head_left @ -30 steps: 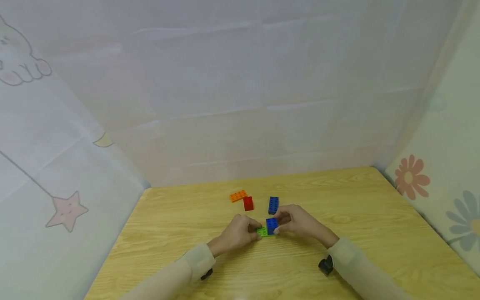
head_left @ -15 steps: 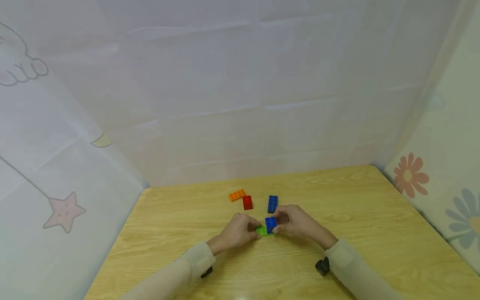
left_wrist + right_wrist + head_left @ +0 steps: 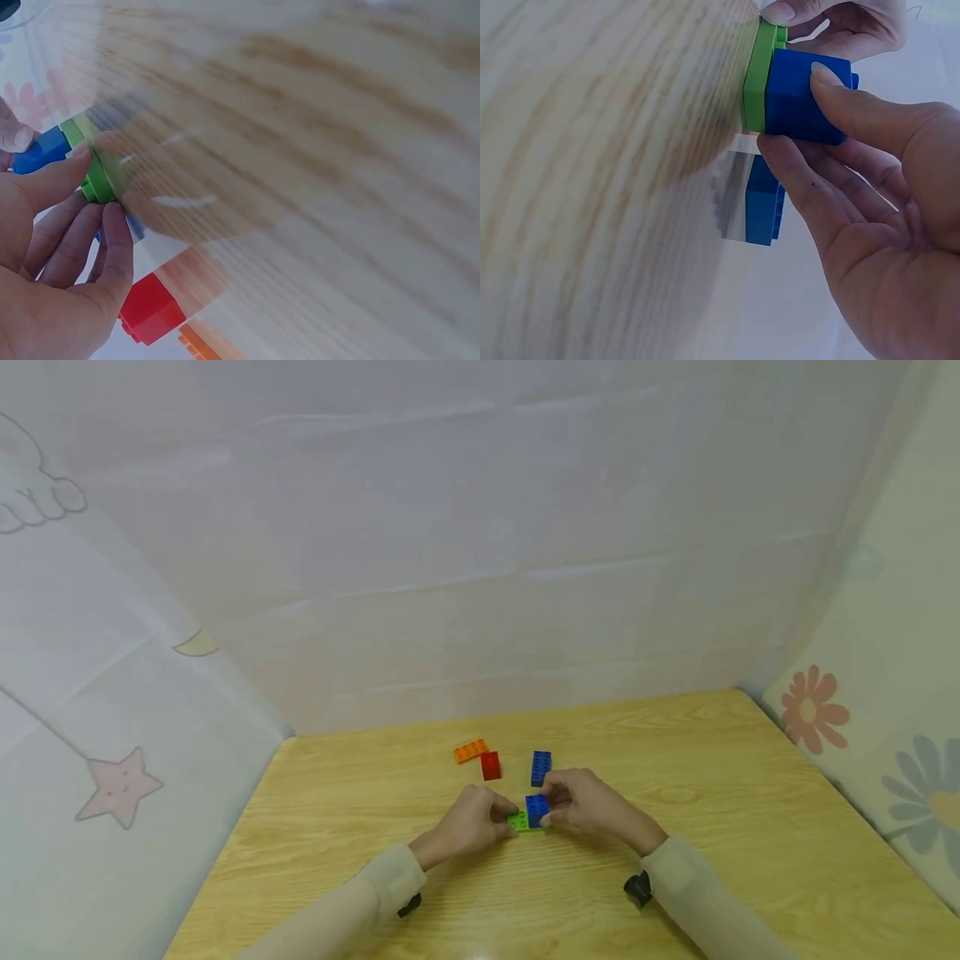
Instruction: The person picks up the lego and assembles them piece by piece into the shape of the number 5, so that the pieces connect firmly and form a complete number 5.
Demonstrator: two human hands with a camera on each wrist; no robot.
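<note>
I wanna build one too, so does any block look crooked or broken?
Nothing stands out: the square blue block sits straight on the green plate, and no block looks broken. The orange plate lies slanted beside the red block.

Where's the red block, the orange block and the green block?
Red block (image 3: 155,310), left wrist view: on its smooth side.
Orange block (image 3: 471,751), head view: on its bumpy top.
Green block (image 3: 757,82), right wrist view: on its long side.

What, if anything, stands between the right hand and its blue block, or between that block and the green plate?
Nothing visible. The right hand pinches the blue block, which sits on the right end of the green plate with no visible gap. The left hand holds the opposite end.
</note>
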